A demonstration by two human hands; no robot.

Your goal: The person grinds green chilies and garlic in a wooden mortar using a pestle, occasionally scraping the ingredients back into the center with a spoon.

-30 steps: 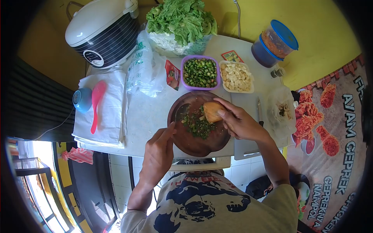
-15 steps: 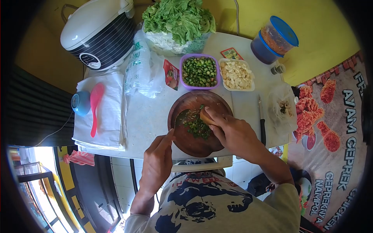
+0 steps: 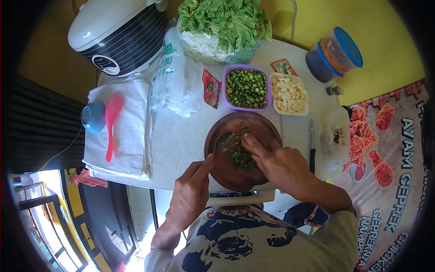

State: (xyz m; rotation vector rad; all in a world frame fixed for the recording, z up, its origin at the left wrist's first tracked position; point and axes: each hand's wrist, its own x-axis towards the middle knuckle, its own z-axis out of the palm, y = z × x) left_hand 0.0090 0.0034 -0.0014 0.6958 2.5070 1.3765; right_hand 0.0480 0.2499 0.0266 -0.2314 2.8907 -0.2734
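A round wooden mortar sits at the table's front edge, with crushed green chillies in its middle. My left hand is at its left rim, closed on the thin handle of a metal spoon, whose bowl rests among the chillies. Over the right half of the mortar, my right hand is wrapped round a wooden pestle. The fingers hide most of the pestle, and its end presses at the edge of the chillies.
Behind the mortar stand a purple tub of cut green chillies and a white tub of garlic. A knife lies to the right. Leftward are a pink rice paddle, a blue bowl and a rice cooker.
The whole view has shifted, so the table's things appear farther right. My right hand has tilted over the pestle, covering more of it. Both hands keep their holds.
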